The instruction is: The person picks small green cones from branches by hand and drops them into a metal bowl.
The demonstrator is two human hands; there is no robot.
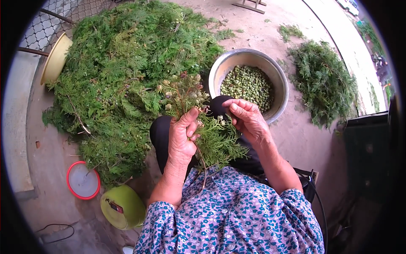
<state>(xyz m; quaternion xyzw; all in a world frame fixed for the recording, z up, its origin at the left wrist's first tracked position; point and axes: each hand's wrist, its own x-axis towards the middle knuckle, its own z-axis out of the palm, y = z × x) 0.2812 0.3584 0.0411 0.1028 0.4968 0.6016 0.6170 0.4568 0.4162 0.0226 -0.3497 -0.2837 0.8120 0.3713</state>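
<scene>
My left hand is closed around a leafy conifer sprig, held above my lap. Pale green and brownish seed cones cluster at its far end, and a thin bare stem points back toward my shirt. My right hand is beside the sprig, thumb and forefinger pinched together; whatever is between them, if anything, is too small to make out. Just beyond my right hand stands a wide metal basin, its bottom covered with many small green cones.
A large heap of cut conifer branches spreads ahead and to the left. Another pile lies right of the basin. At left are a yellow basin on its side, a red-rimmed round item and a lime-green tub.
</scene>
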